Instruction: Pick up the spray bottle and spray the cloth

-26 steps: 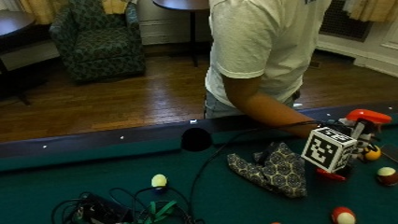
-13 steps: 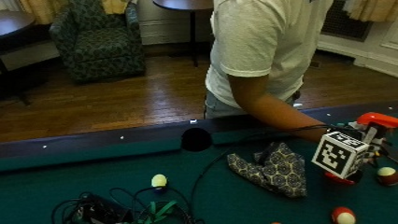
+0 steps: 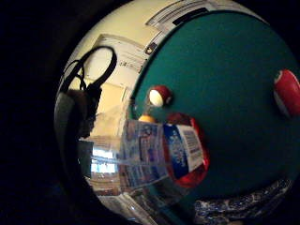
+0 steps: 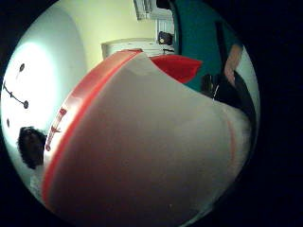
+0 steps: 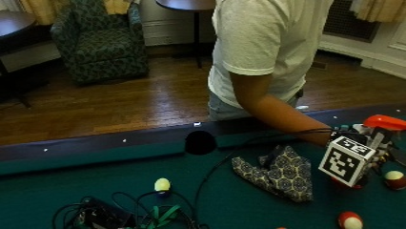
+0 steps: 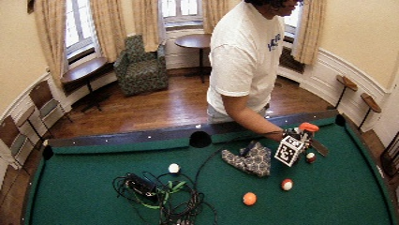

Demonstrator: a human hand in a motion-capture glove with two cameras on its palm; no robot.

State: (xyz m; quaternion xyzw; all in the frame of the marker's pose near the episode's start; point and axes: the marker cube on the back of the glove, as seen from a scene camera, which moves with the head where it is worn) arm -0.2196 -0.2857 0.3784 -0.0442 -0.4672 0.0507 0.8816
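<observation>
The spray bottle (image 5: 384, 123) has a red-orange and white head and stands near the right end of the green felt, by the far rail. My gloved right hand (image 5: 348, 132) is against it, mostly hidden, and holds it. The bottle's white and red head (image 4: 142, 142) fills the thumb side palm view. Its clear body with a blue and white label (image 3: 159, 154) lies close across the little finger side view. The patterned dark cloth (image 5: 279, 171) lies crumpled on the felt just left of the hand, and its edge (image 3: 243, 208) shows beside the bottle.
Red-and-white balls (image 5: 394, 177) (image 5: 350, 220) lie close to the bottle and a pale yellow ball (image 5: 162, 184) sits further left. A tangle of cables (image 5: 126, 217) covers the near left felt. A side pocket (image 5: 201, 142) opens in the far rail.
The hand has moved right, away from the cloth, up against the spray bottle. The bottle's head has shifted slightly right with it.
</observation>
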